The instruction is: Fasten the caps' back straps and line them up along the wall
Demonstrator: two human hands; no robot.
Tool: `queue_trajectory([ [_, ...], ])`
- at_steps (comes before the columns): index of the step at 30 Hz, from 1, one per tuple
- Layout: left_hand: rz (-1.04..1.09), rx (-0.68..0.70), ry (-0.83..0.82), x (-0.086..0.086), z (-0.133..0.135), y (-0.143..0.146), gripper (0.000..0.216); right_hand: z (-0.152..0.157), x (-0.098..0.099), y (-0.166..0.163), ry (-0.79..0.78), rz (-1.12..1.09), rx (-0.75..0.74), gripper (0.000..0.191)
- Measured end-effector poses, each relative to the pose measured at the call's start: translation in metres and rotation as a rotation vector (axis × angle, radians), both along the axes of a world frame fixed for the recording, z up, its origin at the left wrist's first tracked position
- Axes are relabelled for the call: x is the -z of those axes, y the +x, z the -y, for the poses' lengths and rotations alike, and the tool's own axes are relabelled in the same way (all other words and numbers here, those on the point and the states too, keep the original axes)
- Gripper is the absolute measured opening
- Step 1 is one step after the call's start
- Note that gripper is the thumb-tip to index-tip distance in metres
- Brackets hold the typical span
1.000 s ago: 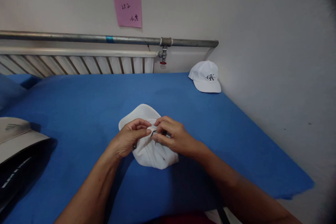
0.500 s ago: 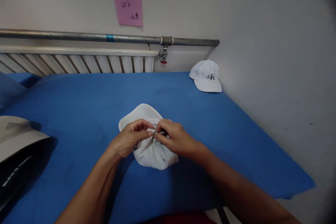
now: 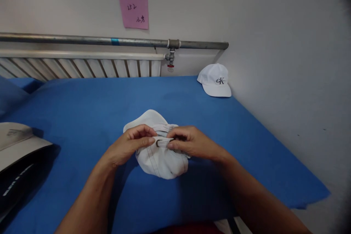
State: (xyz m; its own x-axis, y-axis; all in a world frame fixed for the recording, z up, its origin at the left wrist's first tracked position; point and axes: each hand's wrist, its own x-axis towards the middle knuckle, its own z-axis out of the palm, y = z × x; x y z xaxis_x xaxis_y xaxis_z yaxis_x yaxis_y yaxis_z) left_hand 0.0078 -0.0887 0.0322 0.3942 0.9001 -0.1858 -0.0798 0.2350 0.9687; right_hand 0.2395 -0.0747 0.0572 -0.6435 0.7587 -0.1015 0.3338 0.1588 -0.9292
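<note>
A pale, off-white baseball cap [image 3: 161,162] lies on the blue cloth in front of me, its brim pointing away to the upper left. Across its back edge runs a fabric strap [image 3: 165,142], with a small dark metal eyelet or buckle at its left end. My left hand [image 3: 134,142] pinches the cap's edge beside that metal piece, thumb and forefinger closed. My right hand [image 3: 189,140] pinches the strap between thumb and fingers, a short way to the right. The right fingertips hide part of the strap.
A white cap with dark letters [image 3: 215,80] sits at the back right by the wall. At the left edge lies a beige cap [image 3: 20,140] with a dark underside. Behind the blue-covered table [image 3: 90,106] are a white radiator [image 3: 120,67] and a metal pipe [image 3: 82,39].
My hands have moved apart, the right one to the right. The strap between them now lies stretched and visible, where before the fingertips met over it.
</note>
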Motion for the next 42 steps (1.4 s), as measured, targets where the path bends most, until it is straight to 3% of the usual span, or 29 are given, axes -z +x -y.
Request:
queue_trajectory([
  [5,-0.096,0.251,0.172,-0.005,0.001,-0.002,0.022,0.004,-0.012,0.006,0.04,0.053,-0.07,0.011],
  [9,-0.311,0.321,0.342,-0.007,0.0,-0.002,0.019,0.003,-0.017,0.009,0.087,0.119,-0.076,0.012],
  [13,-0.366,0.391,0.304,-0.008,0.001,0.0,0.021,0.003,-0.017,0.011,0.066,0.171,-0.106,0.013],
  [23,-0.246,0.436,0.146,-0.009,0.005,0.001,0.021,0.002,-0.013,0.007,0.134,0.135,-0.165,0.008],
  [27,-0.28,0.373,0.265,-0.008,0.004,0.003,0.013,0.002,-0.011,0.004,0.173,0.154,-0.179,0.006],
  [30,-0.311,0.298,0.244,-0.008,0.005,0.004,0.016,0.001,-0.01,0.004,0.212,0.166,-0.11,0.008],
  [35,-0.268,0.35,0.123,-0.011,0.007,-0.001,0.017,0.001,-0.012,0.006,0.095,0.093,-0.13,0.011],
  [42,-0.325,0.354,0.222,-0.013,0.007,-0.009,0.021,0.002,-0.015,0.007,0.008,0.06,-0.119,0.018],
])
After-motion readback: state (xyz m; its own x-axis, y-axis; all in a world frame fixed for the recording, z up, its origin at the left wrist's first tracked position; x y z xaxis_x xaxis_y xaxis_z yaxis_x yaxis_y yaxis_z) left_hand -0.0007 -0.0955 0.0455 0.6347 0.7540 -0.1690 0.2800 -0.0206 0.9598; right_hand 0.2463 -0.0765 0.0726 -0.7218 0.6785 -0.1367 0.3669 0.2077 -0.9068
